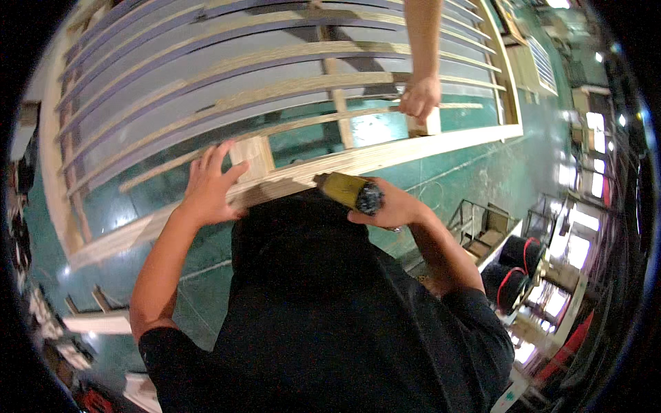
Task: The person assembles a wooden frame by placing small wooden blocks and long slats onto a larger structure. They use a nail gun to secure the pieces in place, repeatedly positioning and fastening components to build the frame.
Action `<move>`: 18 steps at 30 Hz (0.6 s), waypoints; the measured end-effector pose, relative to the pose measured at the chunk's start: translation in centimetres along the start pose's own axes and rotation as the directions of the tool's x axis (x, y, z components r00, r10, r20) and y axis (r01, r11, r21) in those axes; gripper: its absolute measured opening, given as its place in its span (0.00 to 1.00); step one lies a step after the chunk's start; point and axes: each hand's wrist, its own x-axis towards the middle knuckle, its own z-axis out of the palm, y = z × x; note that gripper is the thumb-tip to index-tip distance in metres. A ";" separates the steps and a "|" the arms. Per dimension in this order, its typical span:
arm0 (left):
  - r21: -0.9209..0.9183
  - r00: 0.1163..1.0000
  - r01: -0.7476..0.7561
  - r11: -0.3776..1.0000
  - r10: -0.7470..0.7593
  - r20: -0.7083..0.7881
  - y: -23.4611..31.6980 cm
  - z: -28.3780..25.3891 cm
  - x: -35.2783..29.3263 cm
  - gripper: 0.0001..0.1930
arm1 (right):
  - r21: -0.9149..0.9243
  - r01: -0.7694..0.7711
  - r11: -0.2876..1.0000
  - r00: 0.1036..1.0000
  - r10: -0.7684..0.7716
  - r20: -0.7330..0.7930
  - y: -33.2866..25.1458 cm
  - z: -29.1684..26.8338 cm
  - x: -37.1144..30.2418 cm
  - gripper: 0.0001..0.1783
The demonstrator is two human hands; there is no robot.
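Observation:
A large pale wooden frame [358, 160] with long slats stretches across the view in front of me. My left hand [210, 182] lies on its near rail with fingers and thumb spread, beside a short wooden block [253, 158] set against the rail. My right hand [392, 204] is closed round a yellow and black hand-held power tool [342, 189]. The tool's dark nose points left, close to the rail's near edge; whether it touches cannot be made out. The grip is mostly hidden by my fingers.
Another person's hand [421, 98] reaches down from the far side to a second block [432, 124] by the rail. Wooden slats [275, 89] with purple-looking edges fill the frame. Black rolls with red bands [506, 286] stand at the right on the green floor [454, 172].

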 end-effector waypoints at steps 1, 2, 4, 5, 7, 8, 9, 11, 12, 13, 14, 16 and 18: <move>-0.020 1.000 0.009 1.000 -0.008 0.021 -0.3 0.1 0.1 0.50 | 0.007 -0.065 0.998 0.998 0.065 0.019 -1.0 -0.4 0.1 0.51; -0.027 1.000 -0.011 1.000 0.011 0.001 -0.4 0.2 0.4 0.51 | 0.013 -0.121 0.993 0.992 0.120 0.047 -2.9 -1.1 0.1 0.52; -0.043 0.999 -0.044 0.998 0.043 -0.032 -0.9 0.4 0.2 0.54 | 0.050 -0.175 0.983 0.980 0.169 0.106 -5.8 -1.9 -0.2 0.53; -0.055 0.997 -0.069 0.996 0.067 -0.043 -1.2 0.7 0.2 0.56 | 0.076 -0.174 0.982 0.978 0.163 0.133 -6.7 -2.4 -0.3 0.53; -0.051 0.997 -0.066 0.996 0.064 -0.037 -1.4 0.8 0.3 0.56 | 0.076 -0.167 0.983 0.976 0.154 0.153 -7.1 -2.5 -0.3 0.53; -0.049 0.998 -0.063 0.997 0.061 -0.034 -1.4 0.8 0.2 0.56 | 0.049 -0.160 0.986 0.978 0.152 0.146 -7.1 -2.4 -0.2 0.52; -0.063 0.997 -0.067 0.996 0.065 -0.035 -1.4 0.8 0.3 0.56 | 0.040 -0.123 0.992 0.987 0.118 0.110 -7.2 -2.3 -0.3 0.48; -0.091 0.997 -0.068 0.994 0.065 -0.037 -1.4 0.8 0.2 0.56 | 0.027 -0.017 0.999 1.000 0.017 0.007 -7.3 -1.8 -0.5 0.36; -0.091 0.996 -0.075 0.993 0.071 -0.047 -1.4 0.8 0.2 0.56 | 0.032 0.013 0.999 1.000 -0.012 -0.023 -7.4 -1.6 -0.6 0.32; -0.090 0.996 -0.078 0.993 0.073 -0.056 -1.4 0.9 0.1 0.56 | 0.036 0.045 0.998 0.998 -0.043 -0.052 -7.3 -1.5 -0.6 0.29; -0.089 0.995 -0.081 0.993 0.075 -0.066 -1.4 0.9 0.0 0.56 | 0.049 0.039 0.998 0.998 -0.037 -0.043 -7.3 -1.5 -0.5 0.29; -0.111 0.996 -0.074 0.991 0.068 -0.058 -1.5 1.1 -0.1 0.56 | 0.067 0.042 0.997 0.999 -0.039 -0.033 -7.1 -1.4 -0.2 0.29; -0.127 0.995 -0.077 0.989 0.069 -0.068 -1.6 1.2 -0.1 0.55 | 0.075 0.060 0.995 0.998 -0.058 -0.030 -6.3 -1.1 0.2 0.29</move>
